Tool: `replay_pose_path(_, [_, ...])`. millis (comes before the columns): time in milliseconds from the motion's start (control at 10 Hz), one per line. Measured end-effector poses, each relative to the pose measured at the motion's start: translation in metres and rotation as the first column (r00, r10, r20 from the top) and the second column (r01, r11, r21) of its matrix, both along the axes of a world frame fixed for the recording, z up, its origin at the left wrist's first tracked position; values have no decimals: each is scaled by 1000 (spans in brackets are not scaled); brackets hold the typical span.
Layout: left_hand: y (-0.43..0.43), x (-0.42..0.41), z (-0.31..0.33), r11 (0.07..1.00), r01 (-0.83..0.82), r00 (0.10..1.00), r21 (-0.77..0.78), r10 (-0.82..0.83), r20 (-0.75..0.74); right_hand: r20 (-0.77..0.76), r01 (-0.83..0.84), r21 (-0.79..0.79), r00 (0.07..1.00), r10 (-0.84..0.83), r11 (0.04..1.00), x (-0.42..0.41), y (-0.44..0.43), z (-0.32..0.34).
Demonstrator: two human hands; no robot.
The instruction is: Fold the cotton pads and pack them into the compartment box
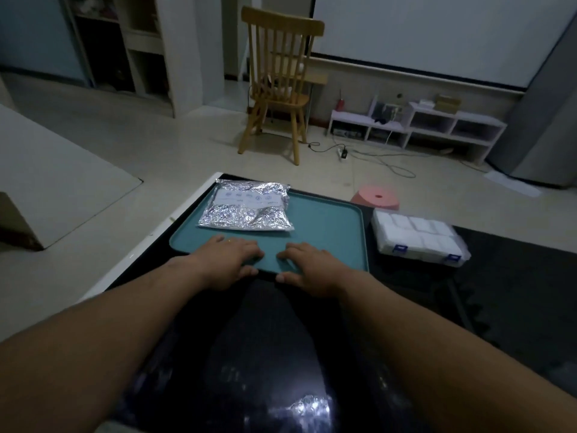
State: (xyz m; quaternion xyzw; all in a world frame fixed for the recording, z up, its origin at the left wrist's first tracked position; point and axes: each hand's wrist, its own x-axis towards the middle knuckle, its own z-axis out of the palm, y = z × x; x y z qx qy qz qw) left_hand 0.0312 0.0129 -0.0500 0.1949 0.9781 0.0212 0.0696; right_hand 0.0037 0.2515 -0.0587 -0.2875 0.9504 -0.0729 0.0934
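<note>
A teal tray [327, 223] lies on the dark table. On its far left part rests a silver foil pouch [248, 207] with a white label. Right of the tray stands a clear compartment box [420, 239] with blue latches, its cells holding white cotton pads. My left hand [229, 260] and my right hand [310, 267] lie palm down side by side on the tray's near edge, fingers spread, thumbs over the rim. Neither hand holds a pad.
The dark table [265, 354] has a white edge on the left. Beyond it on the floor are a pink stool [376, 198], a wooden chair [278, 85], cables with a power strip [343, 153] and a low white shelf [437, 126].
</note>
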Motion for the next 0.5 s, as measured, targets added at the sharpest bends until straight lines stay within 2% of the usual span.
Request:
replay_pose_path(200, [-3,-39,-8,999,2,1000,54,-1,-3,-1,23,0,1000,-23,1000,-31,-1,1])
replay_pose_path(400, [16,-27,7,998,-51,998,-25,50,-49,54,64,-15,997,-63,998,-23,1,10])
replay_pose_path(500, [39,-10,21,989,-132,985,66,138,-106,27,193,-214,981,-191,958,-5,19,27])
